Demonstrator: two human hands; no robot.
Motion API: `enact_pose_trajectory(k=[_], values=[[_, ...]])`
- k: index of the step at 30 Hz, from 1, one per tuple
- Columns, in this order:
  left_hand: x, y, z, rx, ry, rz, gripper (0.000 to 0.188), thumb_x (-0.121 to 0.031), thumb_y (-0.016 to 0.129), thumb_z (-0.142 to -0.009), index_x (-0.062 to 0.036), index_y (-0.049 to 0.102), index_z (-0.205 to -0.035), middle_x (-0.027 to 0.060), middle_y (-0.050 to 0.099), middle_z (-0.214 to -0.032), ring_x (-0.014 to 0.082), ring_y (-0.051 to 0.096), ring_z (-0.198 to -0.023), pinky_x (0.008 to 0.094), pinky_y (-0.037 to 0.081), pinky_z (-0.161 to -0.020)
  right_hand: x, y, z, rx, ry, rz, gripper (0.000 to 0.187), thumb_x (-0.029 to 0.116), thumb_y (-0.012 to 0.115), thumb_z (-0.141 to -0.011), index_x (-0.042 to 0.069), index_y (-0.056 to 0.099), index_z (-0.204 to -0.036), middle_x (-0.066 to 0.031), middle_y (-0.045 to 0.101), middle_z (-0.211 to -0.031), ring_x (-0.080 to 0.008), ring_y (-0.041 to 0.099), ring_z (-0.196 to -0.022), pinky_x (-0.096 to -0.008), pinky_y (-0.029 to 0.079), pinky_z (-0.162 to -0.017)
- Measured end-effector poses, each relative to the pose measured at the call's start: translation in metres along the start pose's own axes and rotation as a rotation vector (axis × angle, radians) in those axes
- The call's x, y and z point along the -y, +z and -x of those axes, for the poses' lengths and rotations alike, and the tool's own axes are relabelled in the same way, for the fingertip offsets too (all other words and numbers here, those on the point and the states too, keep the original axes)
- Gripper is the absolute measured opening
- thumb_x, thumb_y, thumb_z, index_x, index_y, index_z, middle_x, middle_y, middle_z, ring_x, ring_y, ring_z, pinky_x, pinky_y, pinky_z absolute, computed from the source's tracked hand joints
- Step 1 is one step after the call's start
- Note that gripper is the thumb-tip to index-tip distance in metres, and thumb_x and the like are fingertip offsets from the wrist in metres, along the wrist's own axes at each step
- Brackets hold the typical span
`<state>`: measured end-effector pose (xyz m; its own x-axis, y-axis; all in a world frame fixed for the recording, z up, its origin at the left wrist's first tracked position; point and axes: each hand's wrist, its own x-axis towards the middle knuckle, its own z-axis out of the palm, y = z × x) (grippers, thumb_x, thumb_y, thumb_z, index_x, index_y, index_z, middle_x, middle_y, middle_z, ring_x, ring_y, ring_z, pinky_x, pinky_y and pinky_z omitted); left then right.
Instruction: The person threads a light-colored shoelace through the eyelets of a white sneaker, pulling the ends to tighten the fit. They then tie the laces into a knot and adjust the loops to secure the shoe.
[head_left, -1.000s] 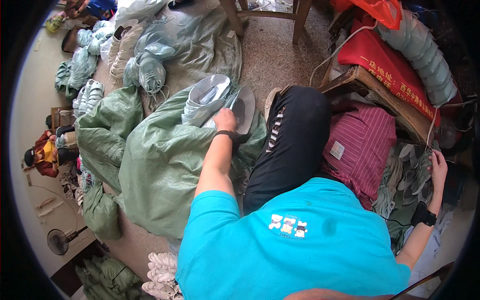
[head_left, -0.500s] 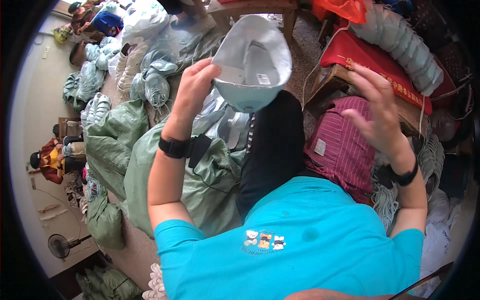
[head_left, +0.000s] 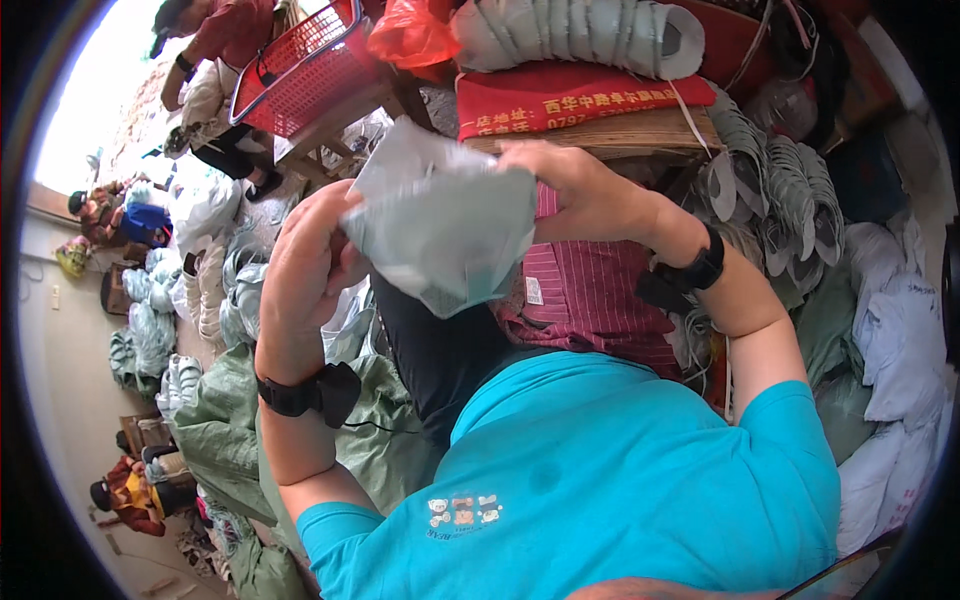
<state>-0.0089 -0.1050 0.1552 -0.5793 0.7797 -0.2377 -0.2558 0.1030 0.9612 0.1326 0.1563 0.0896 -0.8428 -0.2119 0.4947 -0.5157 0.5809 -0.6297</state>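
A pale grey-green shoe upper point(head_left: 450, 235) is held up in front of me, above my lap, smeared a little by motion. My left hand point(head_left: 312, 245) grips its left edge with curled fingers. On the other side, my right hand point(head_left: 590, 190) pinches the upper's right edge, thumb below and fingers above; some fingertips are hidden behind it. Beneath lies a dark red striped cloth point(head_left: 590, 300) over my right leg.
A row of nested uppers point(head_left: 590, 35) lies on a red cloth point(head_left: 540, 105) over a wooden bench point(head_left: 650, 135). More bundled uppers point(head_left: 800, 200) are to the right. Green sacks point(head_left: 215, 420) fill the left. A red basket point(head_left: 305, 75) and a co-worker point(head_left: 225, 50) are farther back.
The view has turned right. My right hand, spread and free before, now grips the upper's right edge. The upper has come lower and tipped, so its opening no longer faces me.
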Motion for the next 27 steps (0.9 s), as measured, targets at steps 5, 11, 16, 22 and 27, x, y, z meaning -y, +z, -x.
enact_pose_trajectory(k=[5,11,16,22,27], values=[[0.039,0.034,-0.044,-0.176,0.389,-0.277,0.052,-0.047,0.041,-0.102,-0.0049,0.059,-0.126,0.0024,0.06,-0.1,0.0112,0.052,-0.09,0.0274,0.04,-0.079,-0.001,-0.002,0.051,-0.234,0.299,-1.045,0.041,0.019,0.065,-0.091,0.001,0.055,-0.127,-0.0097,0.062,-0.124,-0.0229,0.059,-0.115,-0.0382,0.046,-0.099],[0.123,0.109,-0.091,-0.025,0.394,-0.12,0.05,-0.034,0.055,-0.098,-0.0014,0.049,-0.135,0.0119,0.055,-0.126,0.025,0.051,-0.117,0.0403,0.037,-0.105,-0.047,-0.015,0.096,-0.442,0.778,-1.551,0.038,0.026,0.058,-0.097,0.003,0.055,-0.128,-0.0109,0.062,-0.126,-0.0231,0.06,-0.114,-0.0412,0.046,-0.101],[0.166,0.121,-0.121,-0.157,0.693,-0.679,0.066,-0.028,0.073,-0.083,-0.0047,0.044,-0.138,0.0232,0.037,-0.138,0.0381,0.039,-0.129,0.0424,0.037,-0.106,-0.054,-0.02,0.104,-0.472,0.904,-1.26,0.041,0.031,0.062,-0.095,0.003,0.057,-0.124,-0.01,0.065,-0.115,-0.0199,0.063,-0.106,-0.0376,0.05,-0.094],[0.165,0.12,-0.107,-0.061,0.666,-0.726,0.069,-0.032,0.075,-0.082,-0.0061,0.042,-0.137,0.0263,0.033,-0.141,0.0427,0.039,-0.13,0.0475,0.037,-0.107,-0.067,0.0,0.107,-0.549,0.811,-0.365,0.07,0.044,0.068,-0.09,-0.002,0.041,-0.134,-0.0119,0.051,-0.127,-0.0188,0.049,-0.119,-0.0332,0.042,-0.1],[0.177,0.114,-0.108,-0.022,0.589,-0.757,0.07,-0.037,0.068,-0.086,-0.0057,0.037,-0.141,0.0293,0.025,-0.149,0.0463,0.031,-0.137,0.048,0.036,-0.109,-0.07,0.042,0.114,-0.465,0.619,0.092,0.078,0.043,0.067,-0.087,-0.003,0.034,-0.141,-0.0227,0.043,-0.138,-0.0296,0.042,-0.129,-0.039,0.037,-0.107]])
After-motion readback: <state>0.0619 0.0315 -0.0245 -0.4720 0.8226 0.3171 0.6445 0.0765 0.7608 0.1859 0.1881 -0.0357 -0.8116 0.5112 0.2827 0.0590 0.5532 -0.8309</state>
